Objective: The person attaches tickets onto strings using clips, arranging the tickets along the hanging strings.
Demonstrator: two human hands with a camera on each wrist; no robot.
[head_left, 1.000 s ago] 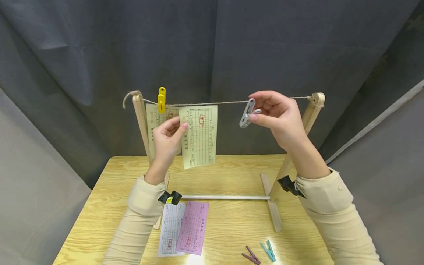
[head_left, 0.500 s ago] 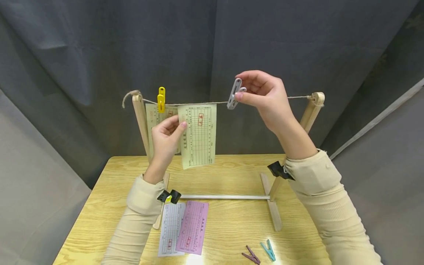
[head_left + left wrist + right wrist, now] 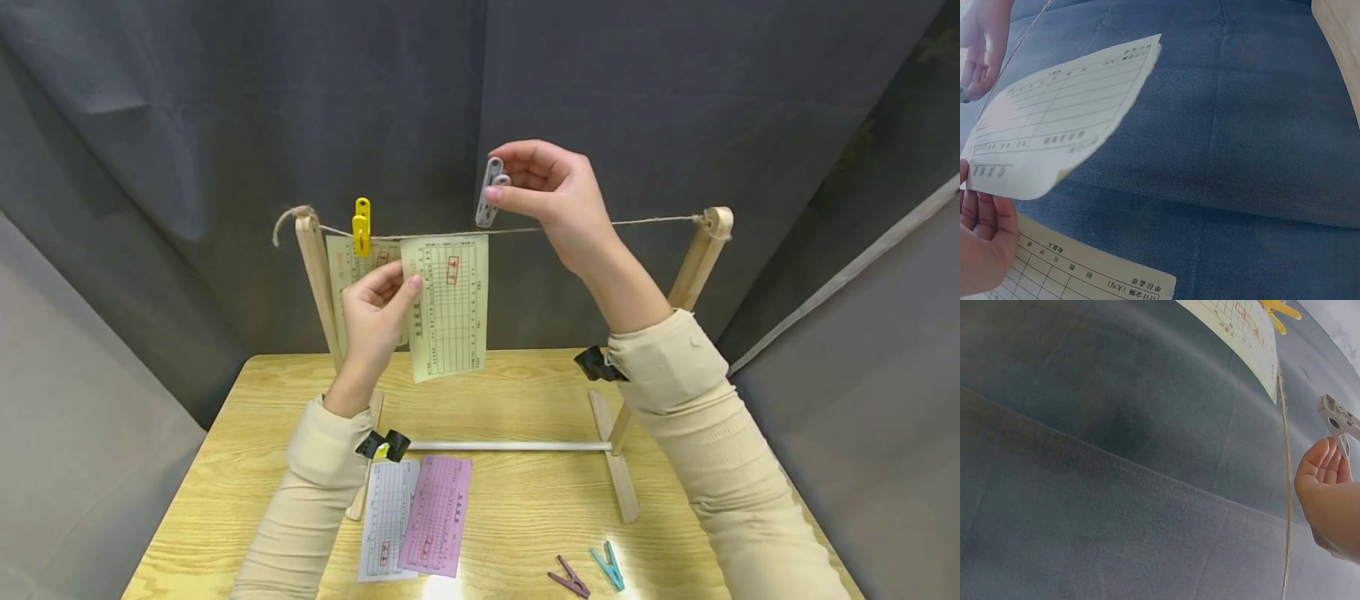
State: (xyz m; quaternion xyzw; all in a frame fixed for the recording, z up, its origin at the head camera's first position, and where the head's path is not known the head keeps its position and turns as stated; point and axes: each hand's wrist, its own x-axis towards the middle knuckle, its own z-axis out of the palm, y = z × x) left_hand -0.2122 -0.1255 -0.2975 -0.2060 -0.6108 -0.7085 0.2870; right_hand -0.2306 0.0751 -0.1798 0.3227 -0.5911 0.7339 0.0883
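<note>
My left hand pinches the left edge of a pale yellow printed slip, whose top edge lies at the twine line. Above the line, over the slip's right top corner, my right hand holds a grey clothespin between thumb and fingers, jaws pointing down. In the right wrist view the clothespin stands apart from the twine. To the left, a yellow clothespin fixes another pale yellow slip to the line, partly behind my left hand.
Wooden posts hold the twine, joined low down by a white rod. On the table lie a white slip, a pink slip overlapping it, a purple clothespin and a teal clothespin. Dark curtain hangs behind.
My right hand has carried the grey clothespin left and upward, from right of the slip to above its right top corner. The left hand and its slip have barely moved.
</note>
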